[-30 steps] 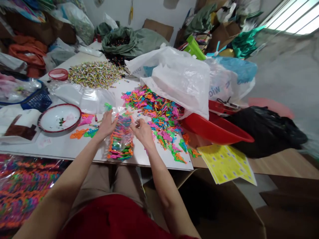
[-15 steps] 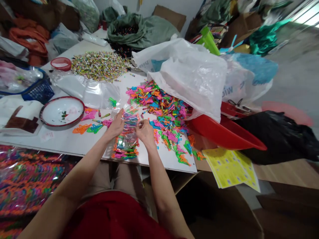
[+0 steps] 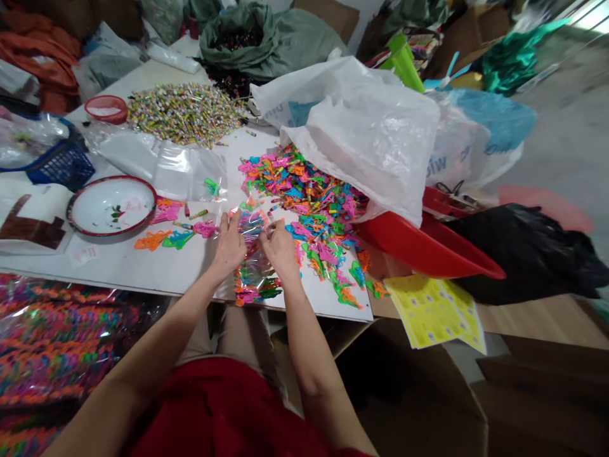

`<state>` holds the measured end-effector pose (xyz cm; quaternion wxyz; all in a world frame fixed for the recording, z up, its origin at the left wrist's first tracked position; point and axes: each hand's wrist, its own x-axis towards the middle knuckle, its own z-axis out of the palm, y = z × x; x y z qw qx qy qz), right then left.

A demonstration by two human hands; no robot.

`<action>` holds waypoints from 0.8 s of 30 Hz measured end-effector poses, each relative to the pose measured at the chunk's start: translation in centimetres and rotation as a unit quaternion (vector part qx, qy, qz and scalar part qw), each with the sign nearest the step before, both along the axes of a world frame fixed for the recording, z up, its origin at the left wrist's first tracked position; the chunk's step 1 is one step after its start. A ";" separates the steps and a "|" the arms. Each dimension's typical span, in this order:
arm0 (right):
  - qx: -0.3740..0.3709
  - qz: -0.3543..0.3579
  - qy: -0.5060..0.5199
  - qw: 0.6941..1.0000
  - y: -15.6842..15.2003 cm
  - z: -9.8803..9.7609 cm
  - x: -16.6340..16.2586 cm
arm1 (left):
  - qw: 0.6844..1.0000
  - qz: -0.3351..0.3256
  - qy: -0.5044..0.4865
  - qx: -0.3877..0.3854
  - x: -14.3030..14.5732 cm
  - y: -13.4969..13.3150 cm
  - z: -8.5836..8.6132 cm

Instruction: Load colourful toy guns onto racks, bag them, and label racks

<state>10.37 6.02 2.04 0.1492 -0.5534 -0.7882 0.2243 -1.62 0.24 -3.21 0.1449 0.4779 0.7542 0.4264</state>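
My left hand (image 3: 229, 245) and my right hand (image 3: 280, 249) lie close together on a clear plastic bag (image 3: 252, 263) filled with small coloured plastic toys. The bag rests near the front edge of the white table (image 3: 143, 263). Both hands have their fingers curled onto the bag's upper end, pinching the film. Just right of my right hand spreads a pile of loose coloured toys (image 3: 309, 203). A few single toys (image 3: 164, 240) lie to the left of my left hand.
A white enamel bowl (image 3: 111, 206) sits at left, clear bags (image 3: 162, 166) behind it, a heap of wrapped sweets (image 3: 183, 114) further back. A big white plastic bag (image 3: 361, 136) and red basin (image 3: 428, 251) stand at right, with yellow sticker sheets (image 3: 435, 311). Filled toy packs (image 3: 52, 343) lie lower left.
My two hands have drawn closer together over the bag's upper end, and the bag has slid slightly toward the table's front edge. The camera has tilted down a little.
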 end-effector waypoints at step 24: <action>0.050 0.007 0.000 0.999 1.1 4.0 2.2 | 0.994 0.001 -0.038 0.106 -1.6 -2.3 6.6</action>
